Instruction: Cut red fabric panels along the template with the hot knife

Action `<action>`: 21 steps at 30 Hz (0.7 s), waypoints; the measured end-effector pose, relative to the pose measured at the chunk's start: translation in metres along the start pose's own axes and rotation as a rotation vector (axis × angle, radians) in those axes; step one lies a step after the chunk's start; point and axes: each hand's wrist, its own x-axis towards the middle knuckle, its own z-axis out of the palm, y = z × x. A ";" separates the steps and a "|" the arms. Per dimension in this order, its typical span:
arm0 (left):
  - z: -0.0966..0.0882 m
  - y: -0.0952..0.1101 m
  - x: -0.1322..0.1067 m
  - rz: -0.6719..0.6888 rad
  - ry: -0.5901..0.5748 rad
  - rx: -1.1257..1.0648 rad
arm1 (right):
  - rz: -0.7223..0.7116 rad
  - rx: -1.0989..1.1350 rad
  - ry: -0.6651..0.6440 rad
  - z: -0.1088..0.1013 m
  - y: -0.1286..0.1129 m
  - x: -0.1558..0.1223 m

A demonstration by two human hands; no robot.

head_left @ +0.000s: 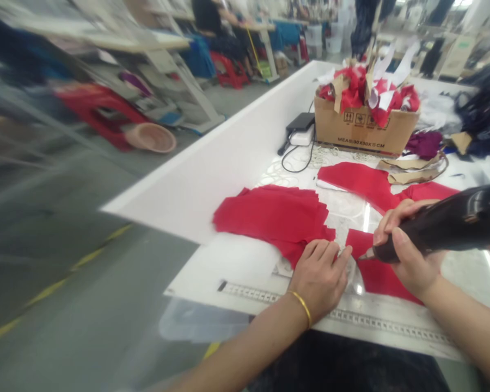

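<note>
My right hand is wrapped round a black handheld tool with a narrow pointed tip; its exact kind is unclear. The tip points left, above a flat red fabric piece. My left hand, with a yellow bangle at the wrist, rests at the lower right end of a fanned stack of red fabric pieces. Its fingers are bent and held together, and what lies under them is mostly hidden. A ruler strip runs along the table's front edge, below both hands.
A cardboard box full of red and white scraps stands farther back. Beside it are a black device and its cable. More red fabric lies mid-table. A raised white panel borders the left side. Dark cloth is heaped at right.
</note>
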 end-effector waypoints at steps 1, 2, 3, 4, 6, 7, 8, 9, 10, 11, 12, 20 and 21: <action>0.000 0.000 0.000 0.002 -0.001 0.000 | -0.005 0.004 0.000 0.000 0.000 0.000; 0.000 0.000 0.000 0.003 0.000 0.000 | -0.009 0.010 0.002 0.001 0.000 0.000; 0.000 0.000 0.000 0.004 -0.001 -0.001 | -0.010 0.017 0.002 0.000 -0.001 -0.001; 0.000 0.000 -0.001 0.003 -0.003 -0.003 | -0.008 0.023 0.002 0.000 -0.003 -0.002; 0.001 -0.001 -0.002 -0.002 -0.016 -0.010 | 0.008 0.026 -0.009 -0.003 -0.007 -0.004; 0.002 -0.001 -0.003 -0.005 -0.026 -0.015 | 0.018 0.022 -0.020 -0.004 -0.010 -0.006; 0.002 -0.001 -0.004 -0.010 -0.036 -0.018 | 0.028 0.015 -0.036 -0.006 -0.013 -0.007; 0.002 -0.001 -0.004 -0.011 -0.046 -0.021 | 0.038 0.002 -0.055 -0.008 -0.015 -0.009; 0.003 -0.001 -0.005 -0.014 -0.052 -0.024 | 0.045 -0.015 -0.071 -0.009 -0.017 -0.010; 0.003 -0.001 -0.005 -0.013 -0.057 -0.026 | 0.049 -0.032 -0.084 -0.010 -0.018 -0.011; 0.003 -0.002 -0.005 -0.012 -0.058 -0.028 | 0.051 -0.044 -0.089 -0.012 -0.018 -0.012; -0.005 0.001 0.002 0.013 0.024 -0.016 | 0.049 0.002 -0.062 -0.014 -0.018 -0.015; -0.006 0.004 0.002 0.025 0.026 -0.029 | 0.048 0.014 -0.055 -0.015 -0.019 -0.013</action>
